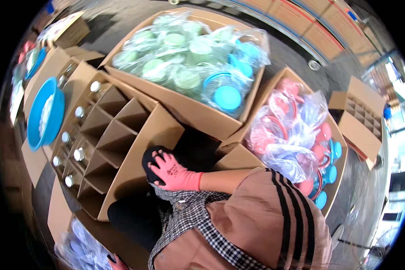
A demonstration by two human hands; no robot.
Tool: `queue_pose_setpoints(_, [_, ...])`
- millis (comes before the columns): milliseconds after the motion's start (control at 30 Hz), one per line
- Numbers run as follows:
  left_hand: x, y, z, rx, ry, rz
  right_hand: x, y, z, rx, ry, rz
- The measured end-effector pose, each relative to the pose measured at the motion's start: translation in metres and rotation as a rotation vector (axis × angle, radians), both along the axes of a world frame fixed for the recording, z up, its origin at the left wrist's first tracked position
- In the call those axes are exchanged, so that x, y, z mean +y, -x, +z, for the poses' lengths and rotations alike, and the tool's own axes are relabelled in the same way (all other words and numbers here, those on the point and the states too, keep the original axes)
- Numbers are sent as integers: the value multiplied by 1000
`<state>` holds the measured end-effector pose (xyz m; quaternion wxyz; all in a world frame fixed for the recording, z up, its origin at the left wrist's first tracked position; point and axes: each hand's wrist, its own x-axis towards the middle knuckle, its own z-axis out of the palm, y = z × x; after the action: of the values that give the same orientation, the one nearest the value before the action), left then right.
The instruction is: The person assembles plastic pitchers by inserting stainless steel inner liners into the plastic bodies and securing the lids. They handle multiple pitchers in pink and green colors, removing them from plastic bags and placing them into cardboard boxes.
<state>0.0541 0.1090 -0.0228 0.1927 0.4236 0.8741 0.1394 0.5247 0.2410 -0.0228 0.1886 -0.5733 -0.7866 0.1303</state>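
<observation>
My right hand (174,173), in a pink glove with bare fingertips, lies with its fingers spread over my dark-clad knee, holding nothing. Only a bit of my left hand (117,262), also pink-gloved, shows at the lower edge; most of its fingers are out of sight. Close to it are lilac plastic-wrapped items (82,245). In front of my knees stands a cardboard box with dividers (121,119). Several clear bottles with silvery-white caps (78,154) stand in its left cells, while its other visible cells hold nothing.
A large carton (175,108) holds bagged green and blue lidded cups. Right of it, another carton (339,198) has pink, lilac and blue ones. A blue basin (54,121) sits left. Farther off are a divided box (357,121) and a wheeled cart with cartons (292,22).
</observation>
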Motion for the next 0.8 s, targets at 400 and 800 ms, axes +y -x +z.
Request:
queue_pose_setpoints(400, [51,-49,50,512,-112,-253,-1,-6,-3,182,-57,-9])
queue_pose_setpoints(800, [52,-208,46,68,-296,-969,76,-188,23,-8,-382,-535])
